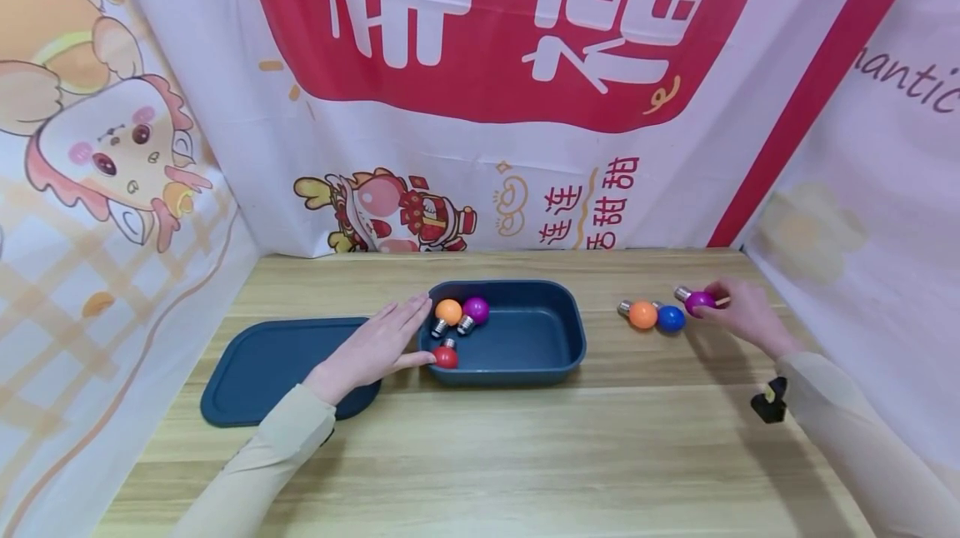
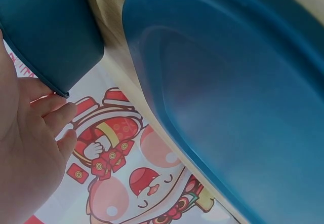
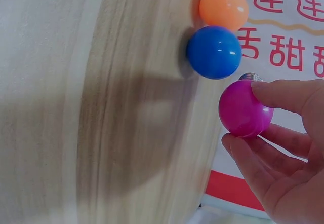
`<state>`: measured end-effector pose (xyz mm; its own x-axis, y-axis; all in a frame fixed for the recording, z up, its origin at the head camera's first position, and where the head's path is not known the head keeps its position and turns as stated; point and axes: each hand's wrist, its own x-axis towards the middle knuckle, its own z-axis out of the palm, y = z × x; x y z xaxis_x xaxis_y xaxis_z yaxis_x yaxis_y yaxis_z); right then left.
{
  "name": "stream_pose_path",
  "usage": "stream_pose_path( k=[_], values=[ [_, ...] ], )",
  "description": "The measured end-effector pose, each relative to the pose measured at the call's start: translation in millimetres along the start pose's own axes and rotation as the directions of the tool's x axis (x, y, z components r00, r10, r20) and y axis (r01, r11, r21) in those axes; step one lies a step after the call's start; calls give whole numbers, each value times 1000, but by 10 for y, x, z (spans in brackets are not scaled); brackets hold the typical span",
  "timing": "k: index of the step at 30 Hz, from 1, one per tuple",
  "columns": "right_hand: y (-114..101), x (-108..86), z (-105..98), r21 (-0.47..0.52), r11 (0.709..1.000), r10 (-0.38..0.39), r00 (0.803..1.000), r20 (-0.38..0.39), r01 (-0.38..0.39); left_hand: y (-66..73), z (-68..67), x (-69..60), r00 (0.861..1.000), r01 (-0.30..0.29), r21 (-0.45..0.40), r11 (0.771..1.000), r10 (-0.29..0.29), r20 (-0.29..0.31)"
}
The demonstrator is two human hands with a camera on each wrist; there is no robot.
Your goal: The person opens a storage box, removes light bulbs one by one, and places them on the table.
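Note:
Between thumb and fingers my right hand pinches a purple light bulb, its metal base pointing away to the upper left in the head view. Beside it lie a blue bulb and an orange bulb on the table. My left hand rests with straight fingers against the left end of a dark blue box, touching its rim. Inside the box, at that end, are an orange bulb, a purple bulb and a red bulb.
A dark blue lid lies flat on the wooden table, left of the box and partly under my left forearm. Printed cloth hangs behind the table and along both sides. A small black object is at my right wrist.

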<state>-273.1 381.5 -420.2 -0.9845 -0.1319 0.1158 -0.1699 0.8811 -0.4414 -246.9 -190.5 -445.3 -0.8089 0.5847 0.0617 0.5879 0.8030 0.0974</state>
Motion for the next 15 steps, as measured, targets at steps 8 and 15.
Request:
stream_pose_path(
  k=[8, 15],
  values=[
    [98, -13, 45, -18, 1000, 24, 999, 22, -24, 3, -5, 0, 1000, -9, 3, 1000, 9, -7],
    [150, -37, 98, -13, 999, 32, 998, 54, -31, -2, 7, 1, 1000, 1, -8, 1000, -1, -3]
  ],
)
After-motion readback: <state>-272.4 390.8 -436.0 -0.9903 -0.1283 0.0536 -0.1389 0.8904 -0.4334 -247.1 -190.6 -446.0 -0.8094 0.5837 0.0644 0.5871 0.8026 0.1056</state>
